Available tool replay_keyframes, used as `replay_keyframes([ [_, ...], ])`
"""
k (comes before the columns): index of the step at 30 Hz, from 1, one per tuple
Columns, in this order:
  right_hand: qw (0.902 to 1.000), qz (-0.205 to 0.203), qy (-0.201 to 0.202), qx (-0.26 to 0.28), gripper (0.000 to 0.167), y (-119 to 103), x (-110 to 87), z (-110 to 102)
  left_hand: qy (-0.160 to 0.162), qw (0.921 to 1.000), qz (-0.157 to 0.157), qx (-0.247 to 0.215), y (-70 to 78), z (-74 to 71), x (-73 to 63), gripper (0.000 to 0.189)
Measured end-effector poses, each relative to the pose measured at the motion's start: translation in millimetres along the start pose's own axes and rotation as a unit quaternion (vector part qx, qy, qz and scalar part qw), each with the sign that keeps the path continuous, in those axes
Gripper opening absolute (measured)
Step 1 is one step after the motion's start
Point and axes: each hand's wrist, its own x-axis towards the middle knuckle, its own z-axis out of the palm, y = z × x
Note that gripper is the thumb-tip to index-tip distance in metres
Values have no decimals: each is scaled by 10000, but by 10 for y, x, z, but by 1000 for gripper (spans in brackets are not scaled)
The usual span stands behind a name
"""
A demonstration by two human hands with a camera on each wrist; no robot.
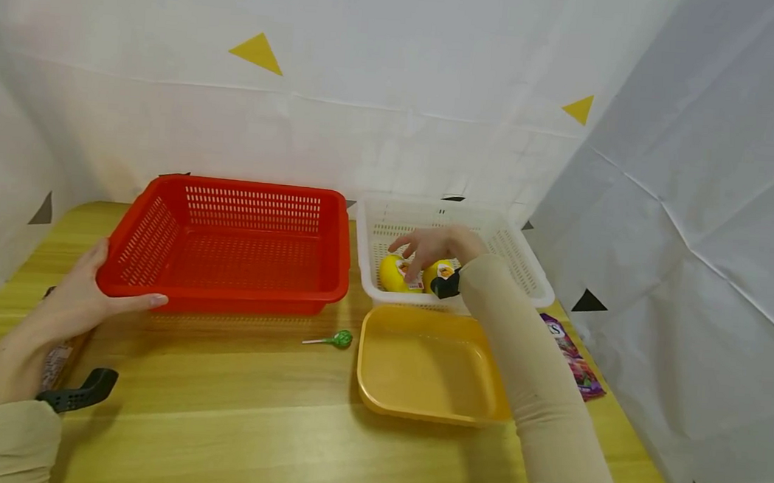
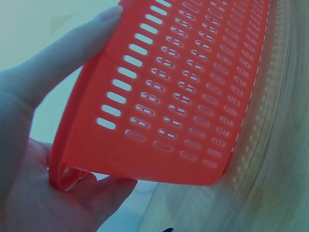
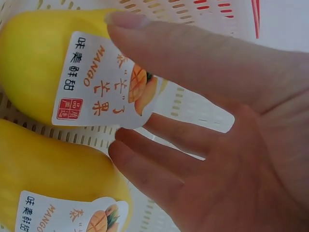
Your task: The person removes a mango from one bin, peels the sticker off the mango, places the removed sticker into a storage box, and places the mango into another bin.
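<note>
The left hand (image 1: pixel 80 300) grips the left front corner of a red perforated basket (image 1: pixel 244 298), thumb on one side of the rim and fingers beneath it. In the left wrist view, that red wall fills the middle. At the right, the right hand (image 1: pixel 429 245) reaches into a white perforated basket (image 1: pixel 537 284) holding two yellow mangoes. Its thumb lies over the labelled end of one mango (image 3: pixel 34 63), and its other fingers extend loosely beside it, the index tip hidden. A second labelled mango (image 3: pixel 48 159) lies alongside, partly hidden by the right wrist in the head view.
A yellow-orange tray (image 1: pixel 416 409) stands before the white basket. A green-wrapped lollipop (image 1: pixel 341 338) lies to its left. A purple packet (image 1: pixel 575 360) lies right of the sleeve. A brown packet (image 1: pixel 56 362) is partly hidden under the left arm. White sheeting (image 1: pixel 366 144) encloses the table.
</note>
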Motion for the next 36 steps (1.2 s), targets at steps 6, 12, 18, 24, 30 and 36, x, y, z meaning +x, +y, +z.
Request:
replay_keyframes([
  [6, 9995, 108, -195, -209, 91, -26, 4, 40, -1, 10000, -7, -34, -21, 9, -3, 109],
  [12, 9988, 230, -322, -297, 97, -42, -3, 59, 10, 10000, -26, -4, -36, 5, 8, 109],
  [18, 9975, 288, -534, -361, 102, -40, 16, 49, -21, 10000, -41, -70, -33, 3, 9, 110],
  [24, 9972, 249, -623, -331, 102, -43, 30, 45, -26, 9999, -31, -116, -12, 0, -5, 112],
  [30, 9976, 292, -600, -166, 103, -52, 22, 53, -56, 9999, -41, -128, 0, -6, -14, 114],
  [36, 9981, 313, -529, -55, 103, -62, -3, 67, -41, 9999, 52, -129, 0, -11, -8, 111],
])
